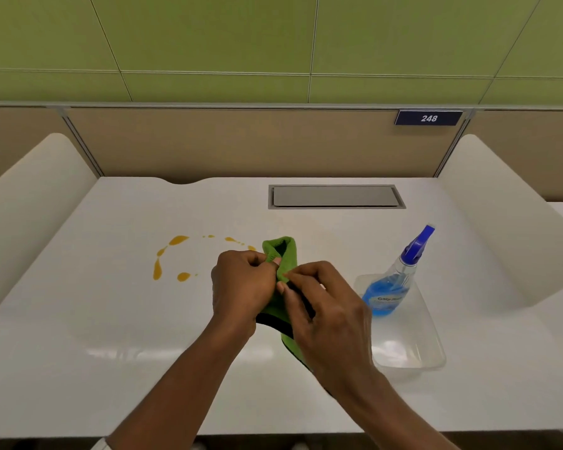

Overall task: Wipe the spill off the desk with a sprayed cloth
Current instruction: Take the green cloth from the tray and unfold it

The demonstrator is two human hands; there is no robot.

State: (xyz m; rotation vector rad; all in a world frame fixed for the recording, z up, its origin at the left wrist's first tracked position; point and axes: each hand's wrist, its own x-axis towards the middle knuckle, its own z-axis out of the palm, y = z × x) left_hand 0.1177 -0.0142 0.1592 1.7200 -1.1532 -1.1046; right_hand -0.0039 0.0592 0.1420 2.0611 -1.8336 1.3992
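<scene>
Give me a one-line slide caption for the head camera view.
Both hands, left and right, hold a green cloth above the desk, orange spill unwiped, spray bottle in a tray.

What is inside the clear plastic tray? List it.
The clear tray holds one spray bottle of blue liquid with a blue trigger, at its far end. The near end looks bare. The right hand covers the tray's left edge, so that strip cannot be checked.

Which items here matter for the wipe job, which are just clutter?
Job: green cloth, held by left hand and right hand; spray bottle; orange spill; desk.
Not needed: clear tray under bottle, cable hatch, number plate.
</scene>
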